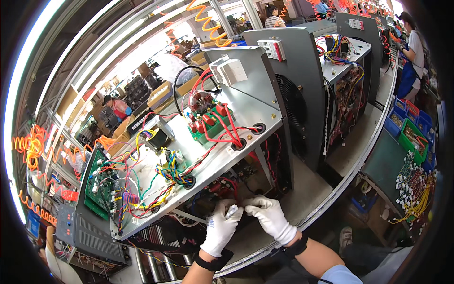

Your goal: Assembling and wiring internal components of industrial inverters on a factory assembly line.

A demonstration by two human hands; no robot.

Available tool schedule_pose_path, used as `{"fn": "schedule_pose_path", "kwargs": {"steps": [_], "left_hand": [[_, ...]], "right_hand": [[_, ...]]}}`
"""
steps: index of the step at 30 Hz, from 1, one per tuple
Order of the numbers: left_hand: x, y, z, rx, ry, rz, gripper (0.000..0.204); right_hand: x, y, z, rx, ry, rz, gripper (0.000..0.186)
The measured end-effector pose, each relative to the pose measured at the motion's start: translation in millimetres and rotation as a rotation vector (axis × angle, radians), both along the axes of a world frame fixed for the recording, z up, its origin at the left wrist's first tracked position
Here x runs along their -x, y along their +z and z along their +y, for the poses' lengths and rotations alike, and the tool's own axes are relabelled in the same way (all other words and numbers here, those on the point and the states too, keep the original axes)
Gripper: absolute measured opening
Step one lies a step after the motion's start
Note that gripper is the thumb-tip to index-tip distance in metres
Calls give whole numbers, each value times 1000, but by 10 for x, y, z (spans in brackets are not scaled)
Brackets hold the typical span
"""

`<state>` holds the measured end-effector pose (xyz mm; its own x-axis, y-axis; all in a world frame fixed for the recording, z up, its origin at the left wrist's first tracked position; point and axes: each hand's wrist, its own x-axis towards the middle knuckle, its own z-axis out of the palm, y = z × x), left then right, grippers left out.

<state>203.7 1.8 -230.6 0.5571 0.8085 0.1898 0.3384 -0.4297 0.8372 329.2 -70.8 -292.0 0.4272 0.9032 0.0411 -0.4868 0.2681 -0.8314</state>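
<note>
My left hand [220, 228], in a white glove, is closed in a pinch at the open lower side of a metal chassis [222, 163]. A small white piece [231, 211], which looks like a connector, sits between its thumb and fingers. My right hand [270, 218], also gloved, is closed with its fingertips drawn together just beside the left; what they hold is hidden. Red wires [235, 188] inside the chassis run down toward both hands. On top of the chassis are a green circuit board [208, 127] with red parts, a black transformer [159, 135] and several bundled coloured wires [176, 174].
More chassis units with grey panels [302, 94] stand along the curved line edge [326, 199]. At right, blue and green bins [412, 142] hold small parts beside hanging wire bundles [414, 194]. A grey vented panel [92, 234] lies at left. Co-workers [412, 52] stand farther off.
</note>
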Motion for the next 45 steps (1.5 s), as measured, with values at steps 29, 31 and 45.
{"fn": "schedule_pose_path", "kwargs": {"steps": [29, 31, 45], "left_hand": [[1452, -364, -628, 773, 114, 78, 27], [1581, -315, -832, 791, 175, 63, 27], [861, -941, -983, 857, -149, 69, 37]], "right_hand": [[-1448, -19, 66, 139, -371, -810, 50], [-1701, -145, 220, 394, -292, -875, 33], [-997, 30, -400, 447, -385, -955, 26]]}}
